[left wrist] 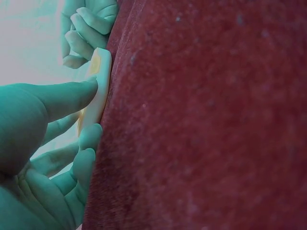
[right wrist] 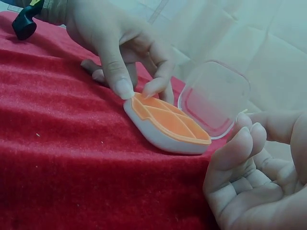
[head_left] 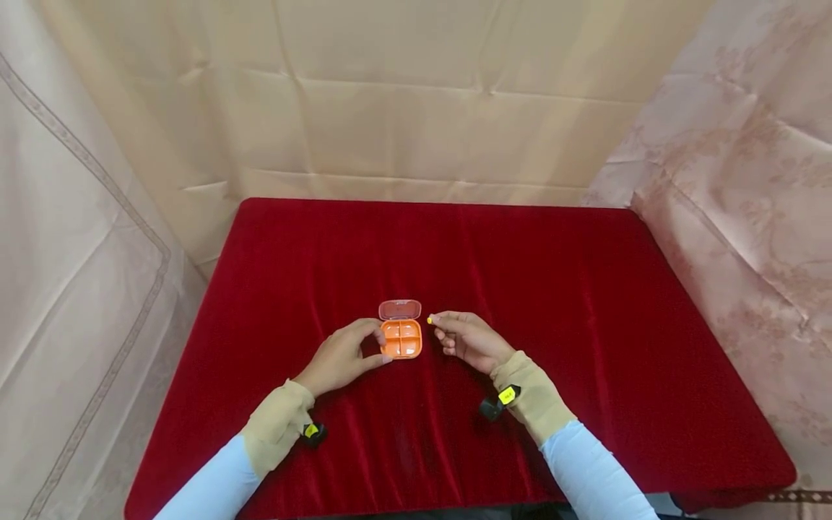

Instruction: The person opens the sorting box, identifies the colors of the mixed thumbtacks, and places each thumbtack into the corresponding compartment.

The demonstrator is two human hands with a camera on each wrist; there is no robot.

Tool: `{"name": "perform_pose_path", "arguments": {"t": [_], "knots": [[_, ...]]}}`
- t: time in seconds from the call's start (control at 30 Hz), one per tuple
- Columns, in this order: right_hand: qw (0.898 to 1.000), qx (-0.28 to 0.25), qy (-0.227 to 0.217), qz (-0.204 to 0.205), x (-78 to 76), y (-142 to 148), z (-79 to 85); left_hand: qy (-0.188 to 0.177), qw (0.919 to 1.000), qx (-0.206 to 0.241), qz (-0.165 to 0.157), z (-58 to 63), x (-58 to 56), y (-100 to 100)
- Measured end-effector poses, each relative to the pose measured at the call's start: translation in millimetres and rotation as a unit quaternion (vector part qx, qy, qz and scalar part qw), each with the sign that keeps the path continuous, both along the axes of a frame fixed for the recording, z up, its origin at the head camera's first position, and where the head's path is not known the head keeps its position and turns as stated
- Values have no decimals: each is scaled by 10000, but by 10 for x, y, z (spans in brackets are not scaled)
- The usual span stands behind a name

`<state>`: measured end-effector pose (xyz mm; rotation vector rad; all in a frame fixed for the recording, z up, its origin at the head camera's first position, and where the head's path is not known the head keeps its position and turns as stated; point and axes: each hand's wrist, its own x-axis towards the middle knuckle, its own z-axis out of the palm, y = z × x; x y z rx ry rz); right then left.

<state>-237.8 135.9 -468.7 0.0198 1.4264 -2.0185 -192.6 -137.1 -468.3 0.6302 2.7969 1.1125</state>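
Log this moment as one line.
left hand: grips orange box; right hand: pinches yellow piece, outside box; clear lid: open

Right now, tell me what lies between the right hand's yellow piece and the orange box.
In the head view, only bare red cloth shows between the yellow piece and the orange box.
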Motion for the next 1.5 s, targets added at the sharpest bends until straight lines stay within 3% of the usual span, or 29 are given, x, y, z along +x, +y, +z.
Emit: {"name": "perform_pose_path", "arguments": {"t": [0.77,1.5], "knots": [[9998,164,-114,26,28,-79,-22,229,9997,68,78,-36,31,-2],[9962,825,293,54,38,-235,36,324,9994,95,66,-46,14,9]]}}
